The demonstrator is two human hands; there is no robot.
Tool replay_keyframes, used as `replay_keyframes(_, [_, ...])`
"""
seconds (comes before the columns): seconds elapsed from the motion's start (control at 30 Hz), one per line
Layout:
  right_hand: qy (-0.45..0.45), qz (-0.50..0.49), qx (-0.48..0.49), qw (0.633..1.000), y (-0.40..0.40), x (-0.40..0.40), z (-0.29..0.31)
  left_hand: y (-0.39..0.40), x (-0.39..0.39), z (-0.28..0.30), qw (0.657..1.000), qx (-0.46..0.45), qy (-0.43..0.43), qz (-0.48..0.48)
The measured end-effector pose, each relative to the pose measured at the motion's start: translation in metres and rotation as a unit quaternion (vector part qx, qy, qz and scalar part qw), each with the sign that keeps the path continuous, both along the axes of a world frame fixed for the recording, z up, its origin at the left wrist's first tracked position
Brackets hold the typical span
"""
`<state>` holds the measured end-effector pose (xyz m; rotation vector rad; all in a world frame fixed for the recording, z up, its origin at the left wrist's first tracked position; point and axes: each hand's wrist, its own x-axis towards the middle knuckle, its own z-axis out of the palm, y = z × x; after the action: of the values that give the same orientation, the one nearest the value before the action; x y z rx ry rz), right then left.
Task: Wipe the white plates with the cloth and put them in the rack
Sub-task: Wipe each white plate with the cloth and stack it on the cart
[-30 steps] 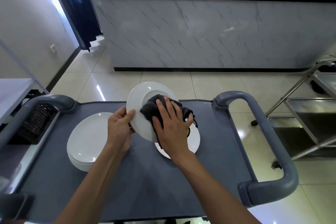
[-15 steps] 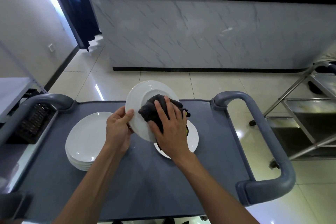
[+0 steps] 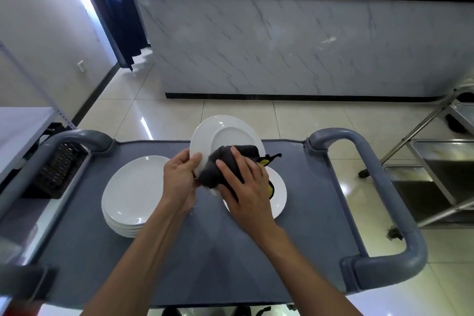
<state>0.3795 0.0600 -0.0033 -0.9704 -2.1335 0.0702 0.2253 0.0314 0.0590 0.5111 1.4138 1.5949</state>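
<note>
I have one white plate point(image 3: 225, 133) tilted up off the cart, its face turned toward me, and the dark cloth point(image 3: 225, 161) bunched against its lower half. My left hand point(image 3: 179, 179) pinches the plate's near-left rim, thumb on the face and fingers curled behind. My right hand point(image 3: 246, 187) lies over the cloth with fingers spread fairly flat, pressing it onto the plate; I can't tell whether the thumb hooks under the fabric.

Directly below the right hand a single plate point(image 3: 278, 192) lies flat on the cart, partly hidden by the cloth's yellow-edged tail. Just left of the left hand sits a stack of plates point(image 3: 130, 192).

The risk I see is the one-sided hold: my guess is that a hard wiping push against a rim pinch could twist the plate out of my fingers, dropping it onto the plate lying underneath. The loose tail of the cloth could also drag that lower plate.

All of it rests on a grey cart top point(image 3: 230, 251) with rounded handles point(image 3: 384, 187) at both ends. Beyond my hands are glossy cream floor tiles, then a marble-fronted counter point(image 3: 307, 46). To the right stands a steel frame point(image 3: 436, 161); whether that is the rack, I can't say.
</note>
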Motion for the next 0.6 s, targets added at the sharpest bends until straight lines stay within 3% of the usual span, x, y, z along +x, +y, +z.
replay_keyframes(0.27, [-0.009, -0.006, 0.029, 1.0, -0.006, 0.013, -0.016, 0.004, 0.003, 0.0, 1.0, 0.001, -0.02, 0.015])
replay_keyframes(0.5, [0.054, -0.019, -0.026, 0.998, 0.018, 0.024, -0.005, 0.008, -0.01, -0.004, 0.999, 0.014, -0.047, 0.021])
replay_keyframes(0.6, [0.099, -0.027, -0.104, 0.989, 0.033, 0.025, 0.005, 0.006, -0.015, -0.005, 0.998, 0.018, -0.056, 0.01])
